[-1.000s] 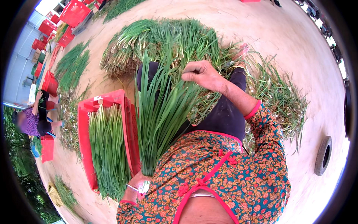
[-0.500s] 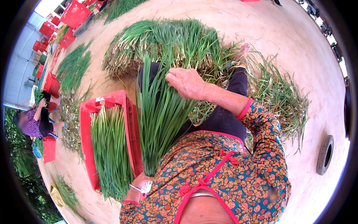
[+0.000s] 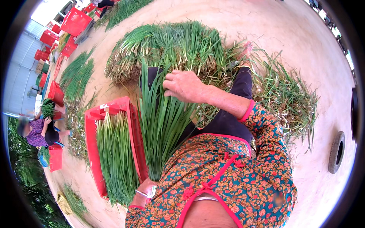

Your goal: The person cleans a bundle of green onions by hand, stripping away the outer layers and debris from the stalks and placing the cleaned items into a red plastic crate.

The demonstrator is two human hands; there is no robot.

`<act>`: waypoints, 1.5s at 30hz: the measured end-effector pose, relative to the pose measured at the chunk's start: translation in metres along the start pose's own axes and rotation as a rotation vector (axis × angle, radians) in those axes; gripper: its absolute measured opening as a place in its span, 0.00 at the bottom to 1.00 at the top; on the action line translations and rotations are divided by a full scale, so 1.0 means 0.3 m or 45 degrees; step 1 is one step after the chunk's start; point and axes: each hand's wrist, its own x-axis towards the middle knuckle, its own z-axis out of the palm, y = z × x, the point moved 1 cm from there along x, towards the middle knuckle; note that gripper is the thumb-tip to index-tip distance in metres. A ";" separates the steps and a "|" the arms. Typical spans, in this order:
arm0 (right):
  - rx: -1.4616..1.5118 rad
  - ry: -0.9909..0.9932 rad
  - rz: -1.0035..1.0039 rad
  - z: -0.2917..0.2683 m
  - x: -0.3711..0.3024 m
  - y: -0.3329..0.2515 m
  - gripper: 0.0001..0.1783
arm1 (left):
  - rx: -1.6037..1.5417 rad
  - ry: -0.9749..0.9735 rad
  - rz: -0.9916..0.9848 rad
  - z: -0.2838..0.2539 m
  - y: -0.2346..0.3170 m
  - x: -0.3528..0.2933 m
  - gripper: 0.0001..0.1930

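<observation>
A fanned bunch of long, flat green chives (image 3: pixel 161 129) stands in front of my body, its leaf tips spread toward the far side. My left hand (image 3: pixel 146 187), partly hidden by the leaves and my sleeve, is closed around the gathered lower end of the bunch. Over the leaf tips is my right hand (image 3: pixel 184 86), its fingers curled in; what they pinch, if anything, is hidden. Just left of the bunch, a red plastic crate (image 3: pixel 90 142) holds chives (image 3: pixel 118 152) laid lengthwise, pale ends away from me.
A large heap of chives (image 3: pixel 182 43) with rooty ends lies ahead, and loose leaf scraps (image 3: pixel 287 102) are strewn to the right. A tyre (image 3: pixel 336 152) rests on the floor. At far left a person in purple (image 3: pixel 37 133) sits among red crates (image 3: pixel 56 157).
My right hand has shifted slightly left and down over the leaf tips. My left hand keeps its grip on the bunch. The surroundings have shifted a little with the view.
</observation>
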 end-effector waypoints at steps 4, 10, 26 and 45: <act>0.285 0.215 0.120 0.046 0.020 0.012 0.08 | -0.020 0.007 -0.026 -0.030 -0.025 0.004 0.29; 0.475 0.439 0.496 -0.201 -0.010 0.128 0.17 | -0.079 0.009 -0.040 -0.031 -0.042 0.011 0.29; 0.526 0.555 0.682 -0.139 -0.084 0.201 0.18 | 0.091 0.159 -0.095 -0.226 -0.185 -0.024 0.20; 1.981 -0.073 1.295 0.121 -0.104 0.041 0.21 | 0.000 0.148 -0.067 -0.166 -0.144 -0.032 0.20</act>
